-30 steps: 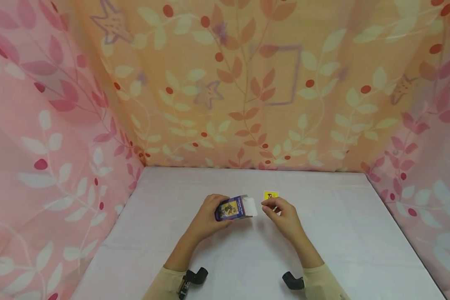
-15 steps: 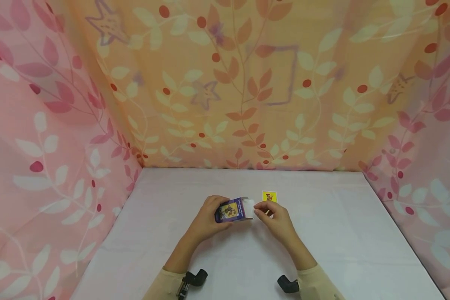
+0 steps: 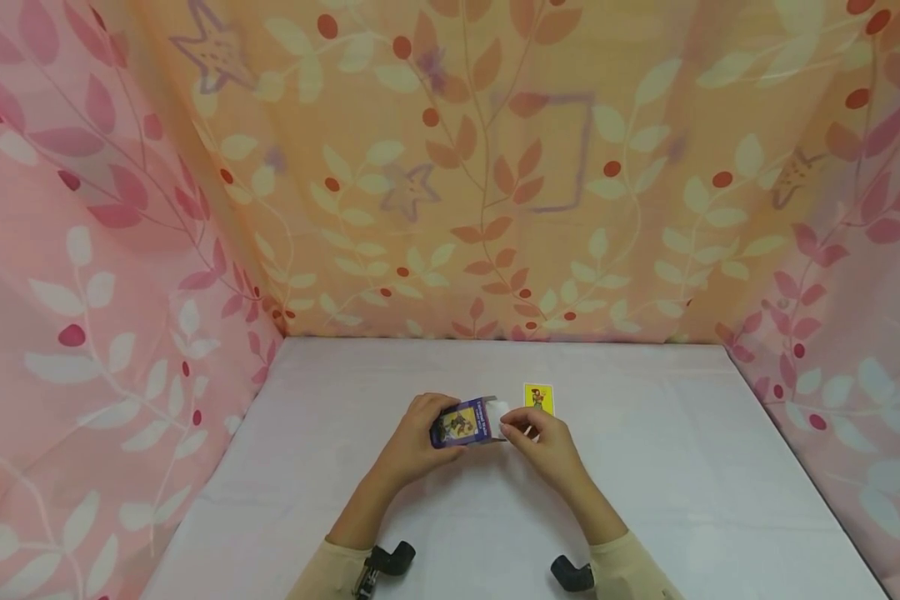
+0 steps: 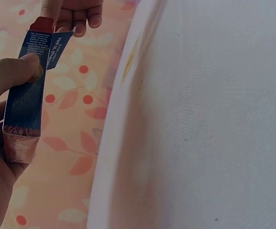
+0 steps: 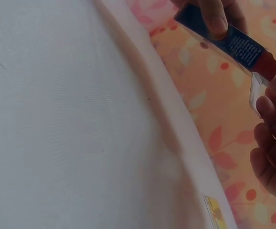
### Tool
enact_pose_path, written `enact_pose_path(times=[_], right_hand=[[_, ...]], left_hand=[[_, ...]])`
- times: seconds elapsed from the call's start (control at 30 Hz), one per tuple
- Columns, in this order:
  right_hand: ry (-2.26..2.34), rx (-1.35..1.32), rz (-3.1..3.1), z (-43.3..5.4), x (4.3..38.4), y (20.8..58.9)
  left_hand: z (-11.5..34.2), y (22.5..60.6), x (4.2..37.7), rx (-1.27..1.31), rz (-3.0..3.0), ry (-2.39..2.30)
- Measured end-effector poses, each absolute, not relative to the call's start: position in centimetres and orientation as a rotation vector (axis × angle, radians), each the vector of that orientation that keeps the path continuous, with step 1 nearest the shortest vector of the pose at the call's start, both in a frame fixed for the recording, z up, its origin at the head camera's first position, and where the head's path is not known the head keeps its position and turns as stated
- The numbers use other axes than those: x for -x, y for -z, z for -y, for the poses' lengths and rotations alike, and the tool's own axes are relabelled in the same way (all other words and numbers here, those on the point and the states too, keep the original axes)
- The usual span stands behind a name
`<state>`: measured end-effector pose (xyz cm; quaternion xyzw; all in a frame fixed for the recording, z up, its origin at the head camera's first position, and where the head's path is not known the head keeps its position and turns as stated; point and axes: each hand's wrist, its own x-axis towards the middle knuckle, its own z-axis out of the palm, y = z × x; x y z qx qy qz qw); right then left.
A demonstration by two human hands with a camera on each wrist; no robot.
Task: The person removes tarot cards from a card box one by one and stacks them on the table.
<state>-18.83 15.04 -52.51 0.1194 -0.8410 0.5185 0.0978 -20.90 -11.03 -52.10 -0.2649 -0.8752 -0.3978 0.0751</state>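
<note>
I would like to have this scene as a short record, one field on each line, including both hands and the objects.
left hand: its grip is around the box
right hand: at the box's open white flap; whether it pinches, unclear
box colour: mostly dark blue
box contents: not visible
card: yellow, white border, lying on the table
backdrop: leaf-patterned cloth

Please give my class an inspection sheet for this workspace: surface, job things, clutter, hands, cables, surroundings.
Surface: white table; a few small dark specks.
Job things: blue box, its flap open; yellow card lying flat on the table.
Clutter: nothing seen.
Left hand: grips the box.
Right hand: at the flap; whether pinching or just touching is unclear.
Cables: nothing seen.
Surroundings: orange leaf-print backdrop behind, pink side backdrops left and right.
</note>
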Motion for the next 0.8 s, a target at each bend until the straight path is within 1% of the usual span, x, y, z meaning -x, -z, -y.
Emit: enact_pose_path(times=[0.8], right_hand=[[-1.628,-0.292,2.576,-14.42,18.47,52.2]], left_hand=[[10.87,51.87,20.51,0.785,2.626,1.194]])
